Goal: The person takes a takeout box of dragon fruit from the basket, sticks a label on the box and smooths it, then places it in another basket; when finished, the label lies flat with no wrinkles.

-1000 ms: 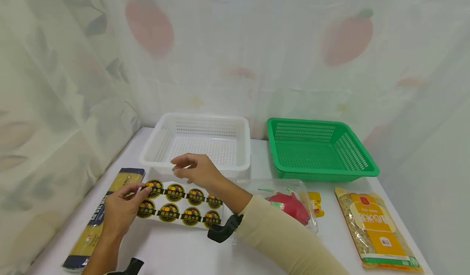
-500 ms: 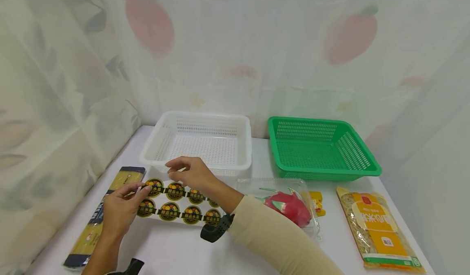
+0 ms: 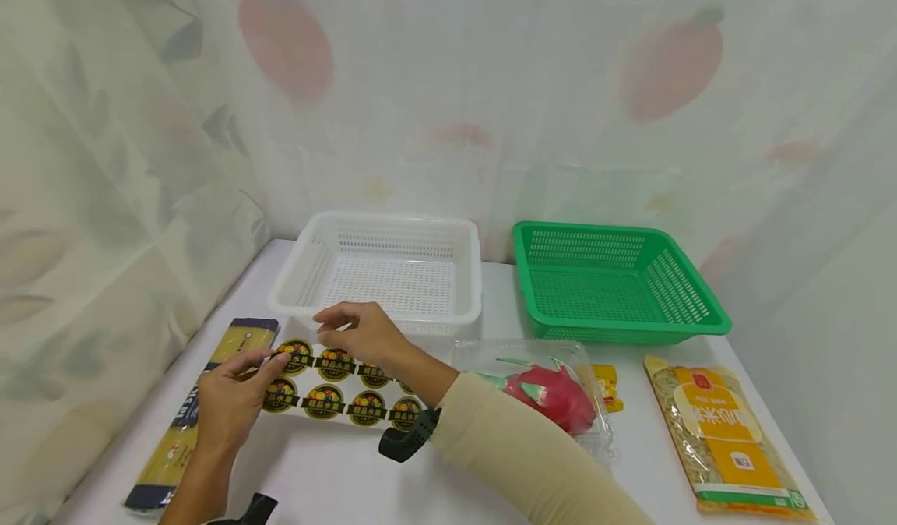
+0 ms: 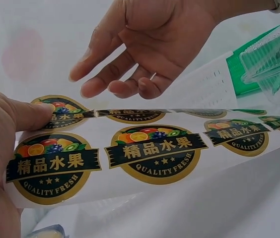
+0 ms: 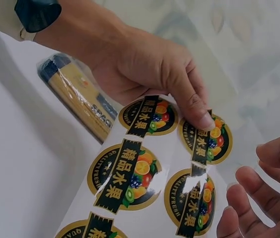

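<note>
The left hand [image 3: 234,396] pinches the left end of the sticker sheet [image 3: 324,402], thumb on top, raising it off the table [image 3: 336,474] beside the noodle pack [image 3: 185,414]. The right hand [image 3: 364,334] hovers just above the sheet, fingers loosely bent and parted. Beyond stands the white basket [image 3: 395,238].

Soft light; glare on sticker sheet [image 5: 152,173]; faint shadows on table [image 3: 329,478].
</note>
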A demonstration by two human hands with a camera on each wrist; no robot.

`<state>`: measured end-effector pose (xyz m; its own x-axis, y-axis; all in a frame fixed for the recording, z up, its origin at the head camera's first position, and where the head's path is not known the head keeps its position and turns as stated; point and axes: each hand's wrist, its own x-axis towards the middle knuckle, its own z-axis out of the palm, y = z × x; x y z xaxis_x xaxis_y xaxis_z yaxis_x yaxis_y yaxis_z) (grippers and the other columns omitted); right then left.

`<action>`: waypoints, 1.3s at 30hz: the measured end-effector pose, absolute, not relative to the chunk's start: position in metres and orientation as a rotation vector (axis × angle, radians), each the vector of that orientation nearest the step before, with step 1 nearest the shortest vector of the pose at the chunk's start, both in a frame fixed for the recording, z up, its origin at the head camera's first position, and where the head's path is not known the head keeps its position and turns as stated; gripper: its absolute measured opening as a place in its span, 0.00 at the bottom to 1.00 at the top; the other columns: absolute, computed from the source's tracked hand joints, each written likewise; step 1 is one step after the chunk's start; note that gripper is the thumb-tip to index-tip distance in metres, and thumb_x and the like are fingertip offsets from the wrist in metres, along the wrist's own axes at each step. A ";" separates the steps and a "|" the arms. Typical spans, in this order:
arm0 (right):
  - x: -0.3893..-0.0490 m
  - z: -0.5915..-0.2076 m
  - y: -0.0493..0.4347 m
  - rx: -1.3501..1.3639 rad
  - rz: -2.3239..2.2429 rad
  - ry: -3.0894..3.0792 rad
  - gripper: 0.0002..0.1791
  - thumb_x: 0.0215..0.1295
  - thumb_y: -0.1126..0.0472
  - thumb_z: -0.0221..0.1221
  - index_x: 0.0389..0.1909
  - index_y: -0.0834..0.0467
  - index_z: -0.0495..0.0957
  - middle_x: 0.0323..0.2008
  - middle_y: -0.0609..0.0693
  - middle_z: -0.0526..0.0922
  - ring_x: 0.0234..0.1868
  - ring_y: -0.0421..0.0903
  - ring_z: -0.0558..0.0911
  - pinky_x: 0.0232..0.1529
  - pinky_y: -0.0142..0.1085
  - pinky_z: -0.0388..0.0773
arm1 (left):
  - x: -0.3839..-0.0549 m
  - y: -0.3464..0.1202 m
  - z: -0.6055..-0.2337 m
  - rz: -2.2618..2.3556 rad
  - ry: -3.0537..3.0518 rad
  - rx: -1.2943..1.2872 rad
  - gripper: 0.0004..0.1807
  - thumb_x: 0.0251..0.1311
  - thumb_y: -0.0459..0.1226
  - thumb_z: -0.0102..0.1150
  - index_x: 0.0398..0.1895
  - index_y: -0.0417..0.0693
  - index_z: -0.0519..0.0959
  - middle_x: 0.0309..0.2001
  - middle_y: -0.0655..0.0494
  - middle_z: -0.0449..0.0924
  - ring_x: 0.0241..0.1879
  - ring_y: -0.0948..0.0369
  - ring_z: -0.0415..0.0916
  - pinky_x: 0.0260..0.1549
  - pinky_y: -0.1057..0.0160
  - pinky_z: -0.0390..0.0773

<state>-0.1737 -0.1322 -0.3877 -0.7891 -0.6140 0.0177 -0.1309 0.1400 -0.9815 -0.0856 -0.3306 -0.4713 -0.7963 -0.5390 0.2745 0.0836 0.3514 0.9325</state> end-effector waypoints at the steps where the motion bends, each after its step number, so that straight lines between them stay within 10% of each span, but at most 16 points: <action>1: -0.174 -0.388 -0.133 -0.717 -1.686 2.036 0.10 0.63 0.62 0.65 0.44 0.49 0.84 0.36 0.42 0.82 0.33 0.38 0.82 0.32 0.36 0.79 | -0.088 -0.334 -0.477 -1.480 -2.056 0.397 0.16 0.52 0.42 0.73 0.39 0.40 0.85 0.36 0.57 0.84 0.29 0.65 0.83 0.20 0.67 0.79; 39: -0.168 -0.390 -0.148 -0.858 -1.597 2.112 0.10 0.62 0.66 0.64 0.42 0.51 0.85 0.30 0.42 0.81 0.29 0.37 0.79 0.26 0.31 0.76 | -0.071 -0.304 -0.436 -1.517 -1.978 0.451 0.14 0.51 0.31 0.73 0.39 0.31 0.83 0.29 0.64 0.83 0.27 0.68 0.81 0.23 0.71 0.78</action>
